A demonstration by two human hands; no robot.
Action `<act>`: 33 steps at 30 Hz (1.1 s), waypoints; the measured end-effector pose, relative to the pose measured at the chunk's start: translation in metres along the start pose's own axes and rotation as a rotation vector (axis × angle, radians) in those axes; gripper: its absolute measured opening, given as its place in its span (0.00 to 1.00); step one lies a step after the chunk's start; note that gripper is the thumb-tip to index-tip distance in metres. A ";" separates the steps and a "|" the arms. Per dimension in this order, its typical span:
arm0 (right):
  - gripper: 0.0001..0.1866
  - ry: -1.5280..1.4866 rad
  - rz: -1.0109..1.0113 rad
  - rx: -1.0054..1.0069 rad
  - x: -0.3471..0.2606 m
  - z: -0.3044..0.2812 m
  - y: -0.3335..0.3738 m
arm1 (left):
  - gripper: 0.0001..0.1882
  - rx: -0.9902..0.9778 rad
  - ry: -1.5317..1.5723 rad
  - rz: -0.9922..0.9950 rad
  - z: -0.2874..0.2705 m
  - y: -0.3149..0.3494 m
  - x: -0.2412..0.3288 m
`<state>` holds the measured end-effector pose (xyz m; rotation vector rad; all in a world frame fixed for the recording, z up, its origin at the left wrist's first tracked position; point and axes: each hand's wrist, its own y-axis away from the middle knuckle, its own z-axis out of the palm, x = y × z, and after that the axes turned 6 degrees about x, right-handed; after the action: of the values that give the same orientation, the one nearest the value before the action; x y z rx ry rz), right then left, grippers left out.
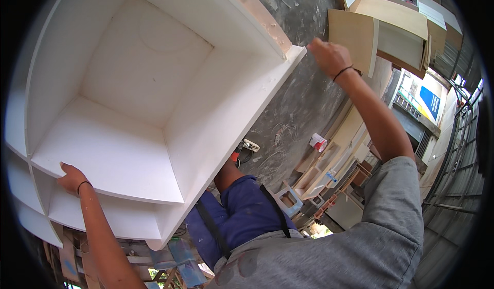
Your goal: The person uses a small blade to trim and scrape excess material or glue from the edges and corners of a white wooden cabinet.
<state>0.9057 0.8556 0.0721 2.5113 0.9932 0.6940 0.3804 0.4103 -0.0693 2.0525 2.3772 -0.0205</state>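
A large white shelf unit (247, 91) with open compartments fills the left and middle of the view, tilted. My left hand (73, 180) grips the front edge of one of its shelf boards (110, 150), thumb on top and the other fingers hidden below. At the unit's far right corner, my right hand (331, 58) is closed, its fingertips beside the corner. What those fingers hold, if anything, is hidden. A bare tan strip (257, 16) runs along the unit's upper outer side.
Dark, stained concrete floor (298, 91) lies beyond the unit. A power strip (251, 145) with cable and a white-and-red bucket (318, 143) are on it. Wooden cabinets (355, 37) stand at the far right. A pale blue stool (289, 199) is near my legs.
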 end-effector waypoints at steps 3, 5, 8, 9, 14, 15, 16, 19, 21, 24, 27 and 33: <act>0.12 -0.087 -0.155 -0.097 -0.045 -0.003 0.023 | 0.35 0.028 -0.002 0.014 0.007 -0.013 -0.007; 0.12 -0.025 -0.126 -0.098 -0.047 0.004 0.022 | 0.35 0.028 0.024 0.009 0.016 -0.018 -0.017; 0.11 0.104 0.102 -0.099 0.009 -0.012 -0.016 | 0.35 -0.010 -0.023 0.001 0.007 -0.002 0.001; 0.11 0.143 0.145 -0.101 0.014 -0.016 -0.021 | 0.35 -0.025 -0.013 0.000 0.005 -0.005 0.001; 0.09 -0.023 -0.153 -0.139 -0.054 -0.008 0.024 | 0.35 -0.014 0.008 -0.005 0.001 -0.009 -0.006; 0.09 0.012 -0.139 -0.166 -0.057 -0.008 0.023 | 0.35 -0.003 0.009 0.006 0.003 -0.011 -0.007; 0.08 0.045 -0.124 -0.193 -0.058 -0.009 0.021 | 0.35 0.010 0.008 0.019 0.006 -0.013 -0.009; 0.14 0.158 0.017 -0.039 -0.004 -0.008 -0.006 | 0.35 -0.036 0.009 -0.009 0.006 0.000 0.002; 0.11 0.127 0.048 -0.100 -0.015 -0.020 -0.007 | 0.35 -0.044 0.006 -0.020 0.002 -0.005 0.004; 0.12 0.096 -0.101 -0.236 -0.050 -0.020 0.009 | 0.35 -0.027 -0.009 -0.011 0.000 -0.006 -0.006; 0.14 0.070 -0.071 -0.227 -0.055 -0.021 0.013 | 0.35 -0.011 0.029 -0.013 0.003 -0.011 -0.005; 0.14 0.082 0.100 -0.092 -0.006 -0.016 -0.003 | 0.35 -0.004 0.024 -0.005 0.003 0.000 -0.002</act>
<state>0.8914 0.8557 0.0820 2.4832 0.8461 0.8585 0.3808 0.4087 -0.0722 2.0563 2.3947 0.0092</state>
